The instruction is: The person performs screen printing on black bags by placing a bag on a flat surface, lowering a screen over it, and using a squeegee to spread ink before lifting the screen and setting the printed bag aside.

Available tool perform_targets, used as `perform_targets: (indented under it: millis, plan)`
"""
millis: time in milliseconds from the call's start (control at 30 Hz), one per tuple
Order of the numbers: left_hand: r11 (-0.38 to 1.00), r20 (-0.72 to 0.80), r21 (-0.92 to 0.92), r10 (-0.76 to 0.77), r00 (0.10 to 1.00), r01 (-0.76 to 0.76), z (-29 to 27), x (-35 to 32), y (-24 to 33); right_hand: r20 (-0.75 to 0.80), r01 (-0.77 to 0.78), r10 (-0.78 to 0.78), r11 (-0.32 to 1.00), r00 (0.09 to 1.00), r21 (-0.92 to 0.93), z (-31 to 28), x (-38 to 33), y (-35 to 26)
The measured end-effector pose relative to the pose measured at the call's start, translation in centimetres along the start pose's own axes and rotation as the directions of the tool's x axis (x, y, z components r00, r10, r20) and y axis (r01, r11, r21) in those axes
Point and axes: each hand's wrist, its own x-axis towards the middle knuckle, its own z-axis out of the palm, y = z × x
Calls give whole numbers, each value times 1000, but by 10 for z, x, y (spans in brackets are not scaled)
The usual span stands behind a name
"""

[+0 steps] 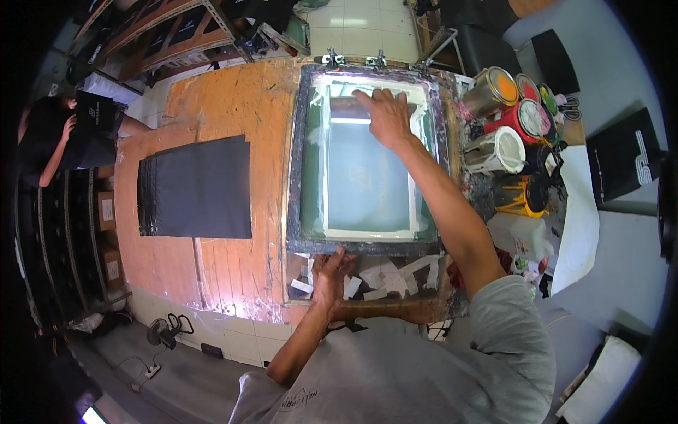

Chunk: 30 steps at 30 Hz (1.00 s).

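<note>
A screen-printing frame (395,248) with a dark border lies on the wooden table before me. Its pale mesh (367,180) is edged in white tape and green coating. My right hand (388,119) reaches over to the far end of the mesh, fingers closed over a wide brownish squeegee (344,107). The squeegee's right part is covered by the hand. At the near edge of the frame, my left hand (330,272) grips the border, thumb on top and the other fingers partly hidden. Metal hinge clamps (376,59) hold the frame's far side.
Left on the table (219,272) lies a stack of black sheets or bags (198,189). Open paint cans (498,150) crowd the right side. White tape scraps (385,279) lie under the near edge. At far left, another person (53,141) holds a black item (97,113) beside shelving.
</note>
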Motion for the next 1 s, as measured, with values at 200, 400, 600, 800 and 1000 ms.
perform_targets:
  millis: [200,400,600,800,1000]
  plan:
    - [997,68,12,73,995,-74,6,-9,13,17,19,-20,996,1000,85,-67,-135,-76]
    - [989,183,-66,142,973,-132,28,-28,41,-70,6,0,996,998,87,-132,-201,-135]
    - [928,442,-164,372,816,-334,62,-42,96,-444,113,-124,992,888,-51,-194,-135,-121]
    - [713,318,250,579,751,-655,73,65,143,-412,124,-91,991,907,54,-240,-57,-85]
    - [-249,179,968,749,638,21,26,153,99,4,-99,101,966,995,239,-317,2,-84]
